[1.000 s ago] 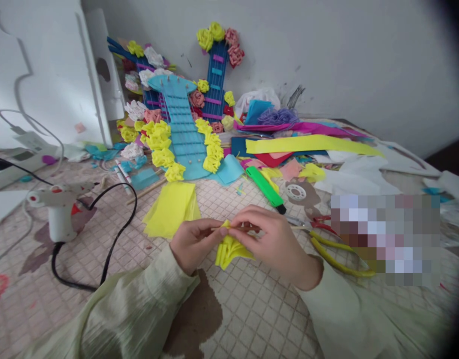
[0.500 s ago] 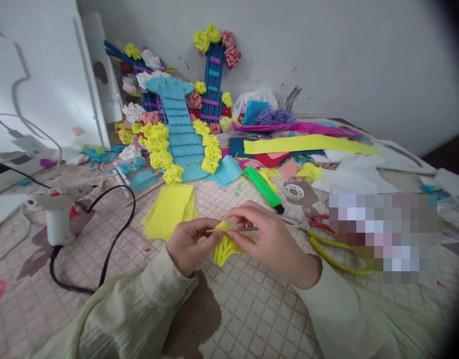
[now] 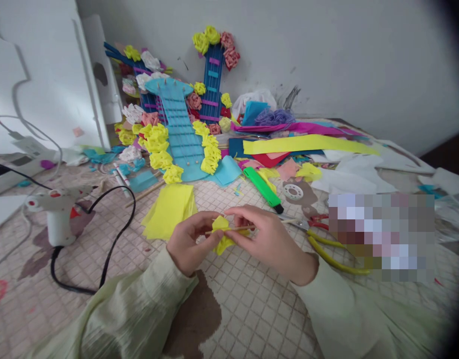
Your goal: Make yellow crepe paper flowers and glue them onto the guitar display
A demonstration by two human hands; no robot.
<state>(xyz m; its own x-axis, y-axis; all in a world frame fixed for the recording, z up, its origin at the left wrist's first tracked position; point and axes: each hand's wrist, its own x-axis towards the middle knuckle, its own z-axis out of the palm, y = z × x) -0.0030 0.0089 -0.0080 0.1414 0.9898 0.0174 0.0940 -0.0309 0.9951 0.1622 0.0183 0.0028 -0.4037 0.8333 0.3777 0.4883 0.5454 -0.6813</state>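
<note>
Both hands meet over the table in the head view, working a small piece of yellow crepe paper (image 3: 223,245) around a thin wooden stick (image 3: 237,229). My left hand (image 3: 192,239) is closed, thumb and fingers pinching the paper against the stick's left end. My right hand (image 3: 267,239) is closed too, its thumb and fingertips on the stick and the paper's right side. The stick runs level and passes behind my right hand. Just beyond my left hand lies a stack of yellow crepe paper sheets (image 3: 169,209).
A glue gun (image 3: 59,214) with a black cord stands at left. Right of my hands are a green utility knife (image 3: 263,189), yellow-handled pliers (image 3: 334,257) and a white ring (image 3: 293,191). Behind stands a light-blue paper guitar (image 3: 180,129) with yellow paper flowers; paper strips lie at back right.
The yellow paper has rolled further onto the stick: less hangs below my fingers, and more stands up above the stick. Both hands stay in nearly the same place.
</note>
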